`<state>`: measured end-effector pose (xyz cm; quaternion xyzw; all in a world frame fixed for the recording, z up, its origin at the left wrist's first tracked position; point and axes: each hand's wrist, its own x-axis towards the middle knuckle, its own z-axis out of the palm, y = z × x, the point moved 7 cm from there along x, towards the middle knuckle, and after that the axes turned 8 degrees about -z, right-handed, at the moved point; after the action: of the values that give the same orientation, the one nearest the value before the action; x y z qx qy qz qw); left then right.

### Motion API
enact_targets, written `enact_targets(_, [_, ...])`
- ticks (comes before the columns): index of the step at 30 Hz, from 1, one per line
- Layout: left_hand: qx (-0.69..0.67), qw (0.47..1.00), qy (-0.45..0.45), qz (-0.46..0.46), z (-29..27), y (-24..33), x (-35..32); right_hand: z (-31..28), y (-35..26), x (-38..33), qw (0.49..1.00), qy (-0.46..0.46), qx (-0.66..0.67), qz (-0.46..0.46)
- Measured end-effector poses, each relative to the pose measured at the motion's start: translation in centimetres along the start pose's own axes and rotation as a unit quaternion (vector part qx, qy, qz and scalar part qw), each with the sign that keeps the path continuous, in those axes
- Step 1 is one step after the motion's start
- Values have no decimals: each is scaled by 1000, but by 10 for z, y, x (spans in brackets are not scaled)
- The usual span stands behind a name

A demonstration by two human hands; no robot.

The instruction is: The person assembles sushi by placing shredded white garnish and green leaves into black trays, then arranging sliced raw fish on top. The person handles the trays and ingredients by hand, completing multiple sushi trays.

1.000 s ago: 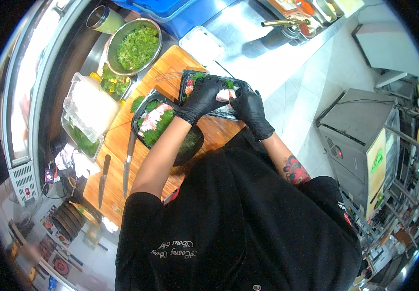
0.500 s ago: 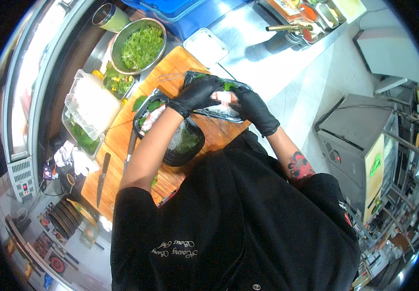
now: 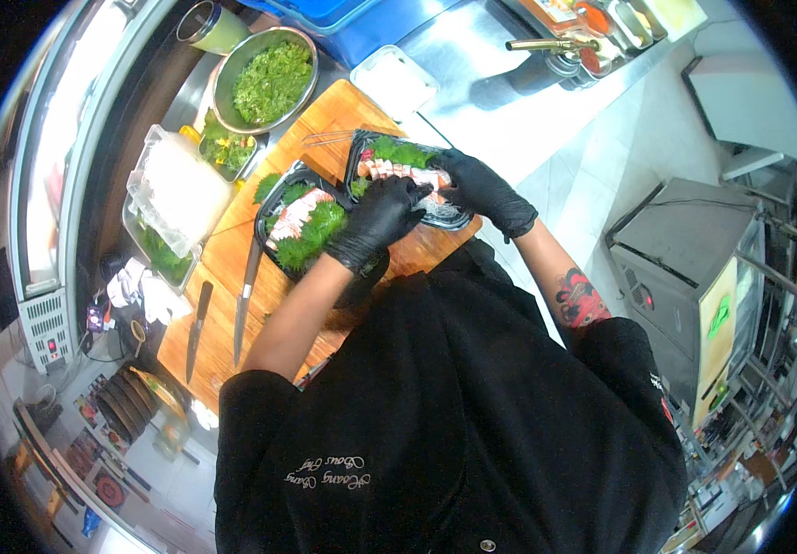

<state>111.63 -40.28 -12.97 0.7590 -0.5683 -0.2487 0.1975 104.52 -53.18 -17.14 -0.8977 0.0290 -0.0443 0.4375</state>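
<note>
1. Board (image 3: 347, 115) is being used as the work surface. The upper tray (image 3: 451, 220) is being supported at its right end, and the lower tray (image 3: 302, 174) is being kept just beside that, nearer the board's middle.
2. The metal bowl (image 3: 224, 88) is being left beyond the board's upper edge, filled with chopped greens (image 3: 271, 81).
3. The left hand (image 3: 380, 222), black-gloved, is now being held over the board's right part, at the near side of the upper tray; half a second ago it was being held across the row there. Its fingers are being curled; whether anything is being gripped cannot be told.
4. The right hand (image 3: 486, 196) is being kept at the board's right end, fingers bent at the row's end; its grip cannot be told either.
5. Two knives, one dark (image 3: 199, 332) and one brighter (image 3: 246, 295), are being left on the board's lower left part.
6. Pink-and-white slices (image 3: 394, 170) and green leaves (image 3: 398, 150) are being exposed above the board's right end, where they were being covered earlier. The row is seemingly being tidied from its near edge.
</note>
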Motion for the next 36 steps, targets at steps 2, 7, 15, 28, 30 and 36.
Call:
enact_targets(2, [-28, 998, 56, -26, 15, -7, -5, 2, 2, 3, 999, -35, -16, -4])
enact_targets(7, [-2, 989, 145, -38, 20, -5, -17, -4, -16, 6, 998, -17, -55, -40])
enact_targets(15, [107, 982, 115, -108, -23, -6, -6, -8, -53, 20, 983, 33, -153, -97])
enact_targets(28, [-83, 984, 127, -95, -44, -48, -11, 5, -64, 21, 973, 72, -210, -69])
enact_targets(30, [-36, 973, 185, -131, -49, -45, -34, 14, -64, 23, 965, 55, -250, -58])
enact_targets(36, [-113, 971, 195, -76, -23, -14, -46, 37, -37, 20, 963, 8, -266, -45])
